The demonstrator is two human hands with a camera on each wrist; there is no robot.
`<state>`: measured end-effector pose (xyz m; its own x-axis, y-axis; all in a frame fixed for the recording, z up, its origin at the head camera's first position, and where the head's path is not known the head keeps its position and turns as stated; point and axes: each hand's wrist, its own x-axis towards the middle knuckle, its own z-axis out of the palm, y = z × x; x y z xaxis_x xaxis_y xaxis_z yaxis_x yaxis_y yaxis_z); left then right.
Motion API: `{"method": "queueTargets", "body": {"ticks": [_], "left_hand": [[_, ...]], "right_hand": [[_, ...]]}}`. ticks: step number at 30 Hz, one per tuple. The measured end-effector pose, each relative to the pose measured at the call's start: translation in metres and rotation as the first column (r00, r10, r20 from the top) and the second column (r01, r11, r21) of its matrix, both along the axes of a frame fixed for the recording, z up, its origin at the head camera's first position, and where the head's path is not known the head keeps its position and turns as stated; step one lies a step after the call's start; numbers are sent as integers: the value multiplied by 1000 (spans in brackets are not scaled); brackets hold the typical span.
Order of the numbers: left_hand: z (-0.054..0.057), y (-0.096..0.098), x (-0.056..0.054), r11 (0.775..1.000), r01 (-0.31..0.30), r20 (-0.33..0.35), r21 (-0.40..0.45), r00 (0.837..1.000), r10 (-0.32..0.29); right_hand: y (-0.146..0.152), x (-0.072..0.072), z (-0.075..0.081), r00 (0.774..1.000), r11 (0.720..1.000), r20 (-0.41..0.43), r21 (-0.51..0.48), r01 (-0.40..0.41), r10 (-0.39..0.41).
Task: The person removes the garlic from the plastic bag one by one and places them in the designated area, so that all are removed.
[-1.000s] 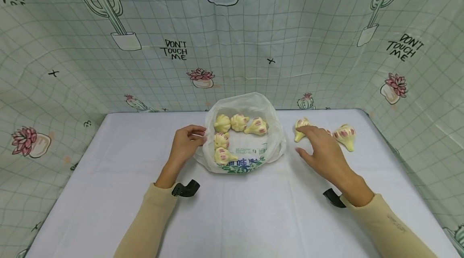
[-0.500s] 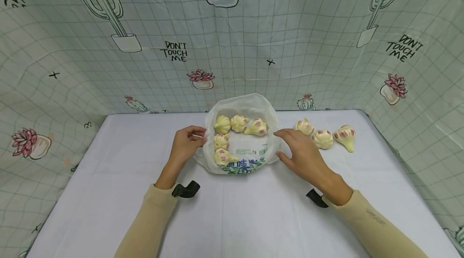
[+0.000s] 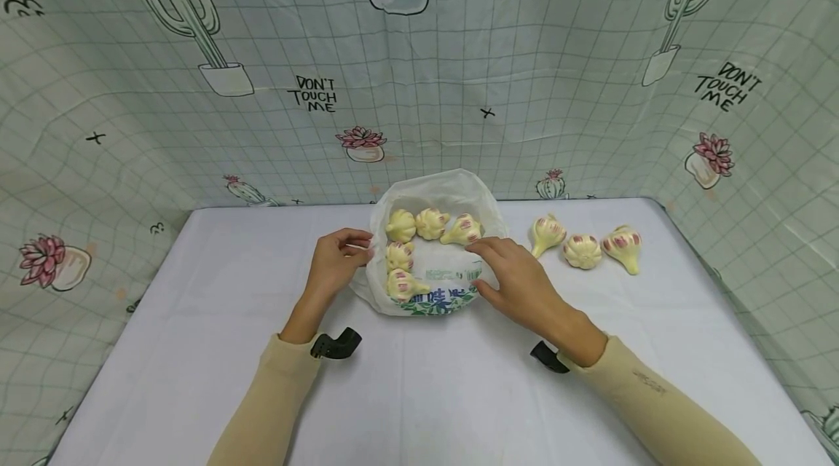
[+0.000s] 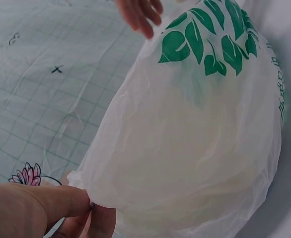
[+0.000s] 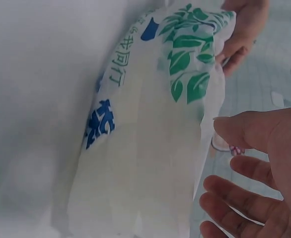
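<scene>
A white plastic bag [image 3: 446, 262] with blue and green print stands with its mouth open at the middle of the table. Several garlic bulbs [image 3: 401, 256] lie inside, along its left and far sides. My left hand [image 3: 333, 262] pinches the bag's left rim between thumb and fingers, seen close in the left wrist view. Over the bag's right rim hovers my right hand [image 3: 518, 284], thumb and fingers apart. In the right wrist view nothing lies between its fingers [image 5: 240, 213], and the bag wall is beside the thumb.
To the right of the bag, three garlic bulbs [image 3: 583, 251] lie in a row on the white table [image 3: 432, 393]. A grid-patterned cloth [image 3: 446, 65] with cactus drawings hangs behind the table and along both sides.
My right hand has moved left, from above the garlic bulbs on the table to the bag's right rim, carrying nothing visible. My left hand stays at the left rim.
</scene>
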<state>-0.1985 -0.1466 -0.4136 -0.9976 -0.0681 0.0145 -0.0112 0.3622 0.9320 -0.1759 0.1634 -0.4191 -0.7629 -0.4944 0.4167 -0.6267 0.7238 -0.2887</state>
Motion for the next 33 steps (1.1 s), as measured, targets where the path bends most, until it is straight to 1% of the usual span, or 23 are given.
{"method": "queueTargets", "body": {"ticks": [7,17,23,29,33], "left_hand": [[0,-1,0,1000,0,-13,-8,1000,0],[0,-1,-1,1000,0,-18,-12,1000,0],[1,-1,0,1000,-4,-13,-14,1000,4],[1,-1,1,1000,-2,-9,-8,1000,2],[0,-1,0,1000,3,-11,-6,1000,-3]], "right_hand": [[-15,-3,-2,1000,999,15,28,-23,22],[-35,-7,-5,994,992,-5,63,-106,106],[-47,-11,-6,991,988,12,76,-135,135],[-57,-15,-8,984,979,1,97,-179,180],[-63,-16,-8,981,975,-8,114,-191,193]]}}
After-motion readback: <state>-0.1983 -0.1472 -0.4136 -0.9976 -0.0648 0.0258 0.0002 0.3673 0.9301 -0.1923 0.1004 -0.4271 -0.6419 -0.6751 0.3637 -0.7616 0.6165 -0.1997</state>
